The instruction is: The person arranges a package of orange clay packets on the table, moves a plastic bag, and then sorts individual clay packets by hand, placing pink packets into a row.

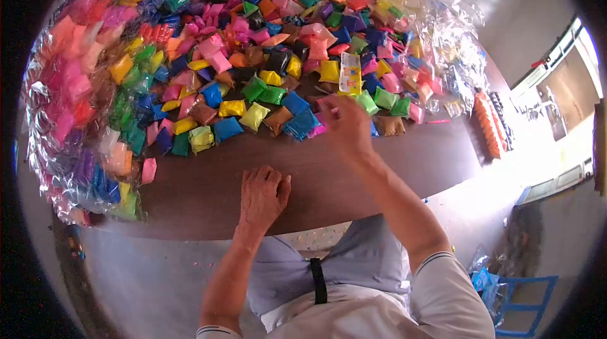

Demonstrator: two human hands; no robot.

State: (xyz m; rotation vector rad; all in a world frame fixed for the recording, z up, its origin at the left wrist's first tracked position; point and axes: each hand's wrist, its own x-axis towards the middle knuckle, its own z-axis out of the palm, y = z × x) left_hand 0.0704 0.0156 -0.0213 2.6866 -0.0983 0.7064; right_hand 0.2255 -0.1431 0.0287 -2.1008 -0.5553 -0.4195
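My left hand [264, 195] rests on the bare brown table [196, 197] near its front edge, fingers loosely bent, thumb apart, with nothing in it. Further forward, my right hand [348, 125] reaches to the front of the packet pile. Its fingertips come together in a pinch; what they hold, if anything, is hidden. Close by lie blue packets [300, 123], a brown packet [278, 120] and light green packets [367, 102]. Just beyond the hand, a printed card or packet [350, 73] with a yellow end lies on the pile.
Small coloured packets [215, 48] cover the back of the table. Big clear bags of packets [76, 86] line the left side, and crumpled clear plastic [449, 36] lies at the back right. An orange ridged item [490, 125] is beside the right edge. A blue frame [528, 304] stands below right.
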